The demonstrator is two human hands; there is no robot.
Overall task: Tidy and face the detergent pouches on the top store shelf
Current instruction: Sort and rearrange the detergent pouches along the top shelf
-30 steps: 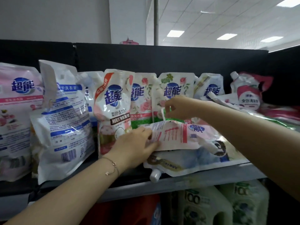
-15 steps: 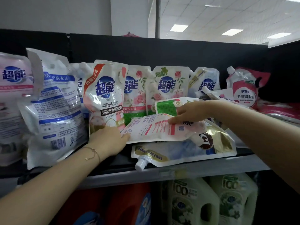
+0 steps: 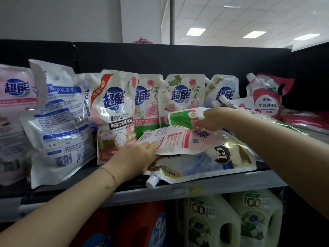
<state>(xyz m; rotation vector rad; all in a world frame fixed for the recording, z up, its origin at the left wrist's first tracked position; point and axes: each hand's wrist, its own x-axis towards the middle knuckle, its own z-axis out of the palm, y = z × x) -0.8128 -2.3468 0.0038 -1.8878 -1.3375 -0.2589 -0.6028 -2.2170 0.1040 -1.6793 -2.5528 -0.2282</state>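
the left hand (image 3: 140, 155), a thin bracelet (image 3: 111, 177) on its wrist, is up at the top shelf (image 3: 231, 184) and is pinching the near left edge of the flat pink pouch (image 3: 178, 139), its fingers (image 3: 152, 146) curling round that edge with some tucked beneath. this pouch is lying printed back up on top of a blue and gold pouch (image 3: 204, 166), which is lying flat too, its white spout cap poking out over the shelf's front lip. the right hand (image 3: 213, 118) is hanging over the end of a green pouch (image 3: 181, 116) that is lying just behind the pink one; its fingers are bending down toward the pink pouch's far edge, but whether they are gripping anything i cannot tell. behind, a row of pouches is standing upright with faces forward, the nearest being a peach-banded pouch (image 3: 114, 111); to its left a blue-printed pouch (image 3: 60, 122) is showing its back. pale green jugs (image 3: 210, 220) are sitting on the shelf below.
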